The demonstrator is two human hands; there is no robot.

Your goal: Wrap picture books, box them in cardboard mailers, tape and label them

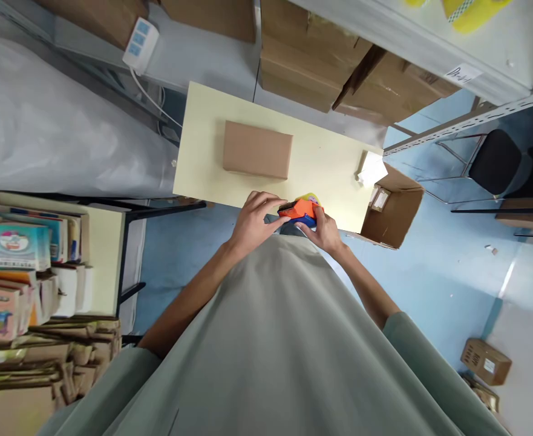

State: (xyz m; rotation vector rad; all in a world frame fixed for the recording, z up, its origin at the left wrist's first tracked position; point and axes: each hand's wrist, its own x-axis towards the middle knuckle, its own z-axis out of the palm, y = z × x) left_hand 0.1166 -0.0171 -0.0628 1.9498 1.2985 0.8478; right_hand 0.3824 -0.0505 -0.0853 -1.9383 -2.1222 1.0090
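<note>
An orange and blue tape gun (300, 211) with a yellow roll in it is held close to my body, at the near edge of the table. My right hand (326, 231) is wrapped round its right end. At the opposite, dark front end, the thumb and fingers of my left hand (260, 217) close on the tape gun; whether they pinch the tape's end is too small to make out. Beyond my hands a closed brown cardboard box (258, 149) lies on the pale yellow table (325, 160).
An open carton (402, 209) stands at the table's right end, beside white papers (372, 169). Large cartons (302, 57) line the back under a metal shelf (475, 54). Books (19, 245) and folded cardboard (57, 369) fill the left. A black chair (495, 162) is at right.
</note>
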